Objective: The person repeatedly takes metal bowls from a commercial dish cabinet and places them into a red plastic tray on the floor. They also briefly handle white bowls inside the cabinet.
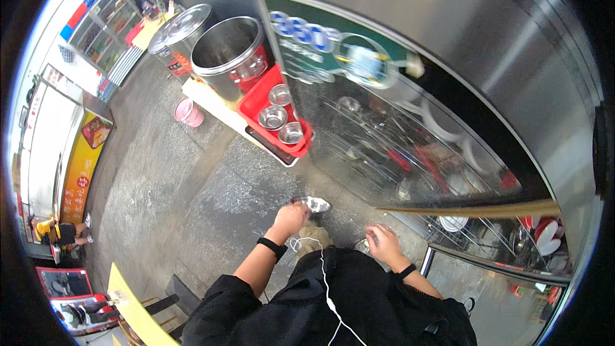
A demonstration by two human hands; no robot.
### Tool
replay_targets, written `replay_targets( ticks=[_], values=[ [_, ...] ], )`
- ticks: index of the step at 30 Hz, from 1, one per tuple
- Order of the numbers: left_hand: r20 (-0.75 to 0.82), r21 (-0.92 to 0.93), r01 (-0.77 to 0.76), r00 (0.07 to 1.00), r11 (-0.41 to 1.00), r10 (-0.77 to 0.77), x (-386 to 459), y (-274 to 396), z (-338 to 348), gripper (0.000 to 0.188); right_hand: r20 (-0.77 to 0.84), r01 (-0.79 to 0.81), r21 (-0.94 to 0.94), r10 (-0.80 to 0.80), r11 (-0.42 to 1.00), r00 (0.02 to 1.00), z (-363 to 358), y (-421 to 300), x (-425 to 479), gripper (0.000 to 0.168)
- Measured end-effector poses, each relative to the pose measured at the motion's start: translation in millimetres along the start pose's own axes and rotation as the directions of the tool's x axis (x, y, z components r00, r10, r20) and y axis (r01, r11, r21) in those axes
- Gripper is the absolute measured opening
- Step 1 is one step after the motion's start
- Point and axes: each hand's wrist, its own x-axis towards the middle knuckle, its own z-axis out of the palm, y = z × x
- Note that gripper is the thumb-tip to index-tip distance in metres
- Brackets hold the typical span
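My left hand grips a shallow shiny metal bowl by its near side, low over the floor in front of my legs. The fingers cover part of its rim. My right hand is to the right of my legs, fingers bent, near the glass-fronted steel cabinet. A small shiny object shows just under its fingertips; whether the hand touches it cannot be made out. Behind the cabinet's glass door, wire racks hold dishes, including a white plate.
A red plastic basket with metal bowls stands left of the cabinet, beside a large steel pot and a lidded pot. A pink bucket is on the floor. A yellow tabletop edges in lower left. A person is far left.
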Motion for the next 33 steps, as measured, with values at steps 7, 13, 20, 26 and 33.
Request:
replay_targets(
  ticks=[7, 13, 20, 26, 33],
  values=[
    [-0.398, -0.149, 0.112, 0.903, 0.982, -0.164, 100, -138, -70, 0.013, 0.144, -0.12, -0.047, 0.126, 0.992, 0.982, 54, -43, 60, 0.011],
    [-0.369, -0.165, 0.074, 0.92, 0.983, -0.131, 229, -221, -38, 0.014, 0.144, -0.207, -0.124, 0.224, 0.97, 0.964, 70, -72, 92, 0.008],
    [-0.14, -0.018, 0.12, 0.983, 0.993, -0.121, 307, -256, 18, 0.024, 0.083, -0.326, -0.13, 0.338, 0.936, 0.938, 73, -81, 103, 0.007],
    [0.082, 0.088, 0.198, 0.975, 0.976, -0.205, 329, -257, 18, 0.031, 0.029, -0.282, -0.157, 0.29, 0.946, 0.956, 70, -81, 102, 0.005],
    [0.174, 0.028, 0.147, 0.973, 0.989, -0.15, 321, -245, 11, 0.036, -0.003, -0.317, -0.175, 0.321, 0.932, 0.947, 74, -83, 93, 0.006]
  ],
)
